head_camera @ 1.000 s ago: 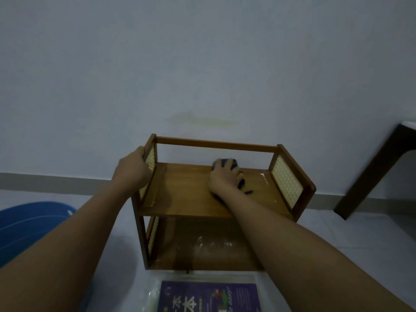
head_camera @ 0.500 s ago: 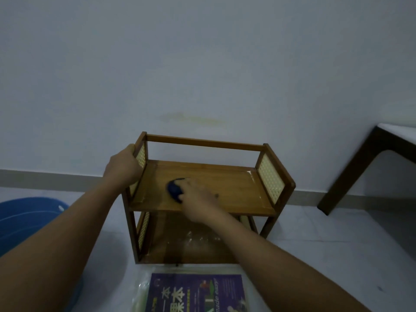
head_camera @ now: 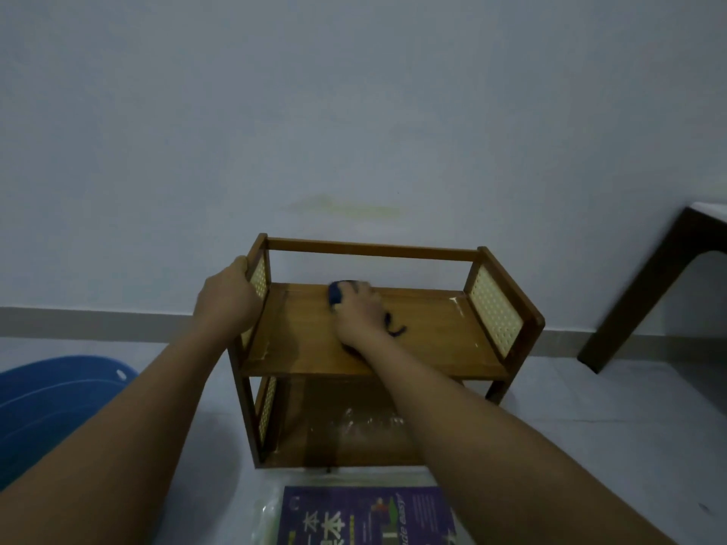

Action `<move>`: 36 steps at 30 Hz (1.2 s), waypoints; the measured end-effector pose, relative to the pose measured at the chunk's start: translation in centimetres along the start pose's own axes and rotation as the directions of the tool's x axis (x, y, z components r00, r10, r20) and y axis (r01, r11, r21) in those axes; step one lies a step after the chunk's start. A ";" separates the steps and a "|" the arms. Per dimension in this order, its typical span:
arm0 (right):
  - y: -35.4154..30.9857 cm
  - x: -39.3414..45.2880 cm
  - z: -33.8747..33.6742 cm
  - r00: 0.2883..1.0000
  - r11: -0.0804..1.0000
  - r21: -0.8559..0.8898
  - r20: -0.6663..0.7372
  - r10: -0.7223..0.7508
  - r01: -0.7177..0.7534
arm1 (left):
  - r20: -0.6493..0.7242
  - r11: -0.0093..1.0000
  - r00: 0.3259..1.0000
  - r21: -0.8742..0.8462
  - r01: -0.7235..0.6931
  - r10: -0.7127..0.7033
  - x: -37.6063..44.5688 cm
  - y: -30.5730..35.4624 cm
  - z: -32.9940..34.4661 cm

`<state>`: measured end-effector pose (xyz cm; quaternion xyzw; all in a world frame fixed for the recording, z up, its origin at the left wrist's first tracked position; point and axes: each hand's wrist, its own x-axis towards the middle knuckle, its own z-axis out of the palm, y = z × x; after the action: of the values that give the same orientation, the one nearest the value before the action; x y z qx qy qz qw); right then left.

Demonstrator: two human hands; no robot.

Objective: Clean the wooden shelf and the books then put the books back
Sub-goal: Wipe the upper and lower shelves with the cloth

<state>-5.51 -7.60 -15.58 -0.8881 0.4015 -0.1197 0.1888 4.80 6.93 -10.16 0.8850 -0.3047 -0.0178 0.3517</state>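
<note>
Pressing a dark blue cloth (head_camera: 337, 296) onto the top board of a small wooden shelf (head_camera: 429, 332), the person's right hand (head_camera: 360, 313) is closed over it near the back, left of centre. The left hand (head_camera: 228, 300) grips the shelf's upper left side panel, fingers wrapped around its edge. The two-tier shelf stands on a pale floor (head_camera: 590, 426) against a grey wall (head_camera: 354, 112). A purple book (head_camera: 354, 517) lies flat on the floor just in front of it. A blue basin (head_camera: 51, 399) sits at the left, a dark table leg (head_camera: 645, 285) at the right.

Book (head_camera: 369, 517) before shelf (head_camera: 413, 348)
</note>
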 end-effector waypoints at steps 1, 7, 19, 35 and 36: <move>-2.3 -1.5 0.6 0.992 0.994 0.052 0.080 -0.101 0.097 | -0.003 1.000 1.000 0.009 0.001 -0.001 0.1 0.1 0.1; -4.8 -8.6 1.4 0.911 0.923 0.217 0.200 -0.362 0.319 | 0.000 0.999 1.000 0.049 0.007 -0.007 -0.1 -0.4 0.0; 10.6 -4.3 -4.7 0.943 0.943 -0.117 -0.165 0.290 -0.311 | 0.021 0.999 1.000 0.032 -0.018 0.017 -0.2 -0.2 -0.2; 5.7 0.0 -1.5 0.994 0.996 -0.089 -0.112 -0.005 -0.005 | 0.030 1.000 0.999 -0.023 0.015 -0.014 -0.1 -0.3 -0.1; 7.0 -0.1 -2.2 0.992 0.994 -0.097 -0.119 0.043 -0.055 | 0.027 1.000 1.000 -0.019 0.016 -0.016 -0.1 -0.3 -0.1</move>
<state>-11.02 -12.30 -16.62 -0.8778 0.4392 -0.1463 0.1231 4.90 7.22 -10.25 0.8836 -0.3022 -0.0355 0.3558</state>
